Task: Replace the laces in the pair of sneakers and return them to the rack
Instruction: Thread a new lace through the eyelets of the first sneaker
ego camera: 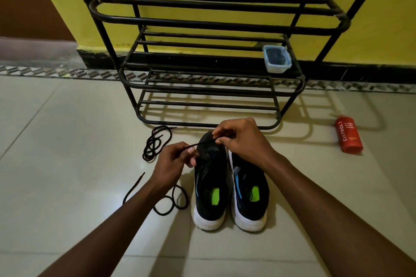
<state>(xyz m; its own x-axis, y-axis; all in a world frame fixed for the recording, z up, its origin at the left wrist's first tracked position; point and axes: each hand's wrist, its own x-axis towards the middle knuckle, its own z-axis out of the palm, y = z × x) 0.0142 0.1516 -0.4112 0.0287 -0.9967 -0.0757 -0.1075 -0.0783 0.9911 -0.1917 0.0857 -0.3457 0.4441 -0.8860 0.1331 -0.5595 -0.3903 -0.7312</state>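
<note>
Lace (199, 143) is held taut over the toe of the left sneaker (209, 186). It is pinched in the fingertips of the left hand (173, 163) and of the right hand (242, 139).

Two dark sneakers with white soles, the left sneaker (210, 189) and right sneaker (249, 189), sit side by side right in front of the black metal rack (211, 22), toes toward it. Both hands are at the left one's toe end: left hand (171, 164) and right hand (243, 139) each pinch a black lace (198, 144) stretched between them. A coiled lace (155, 141) lies off the rack's front-left corner. A plastic tub (277, 59) sits on the rack's middle shelf, right end, and a red bottle (348, 134) lies to the rack's right.
</note>
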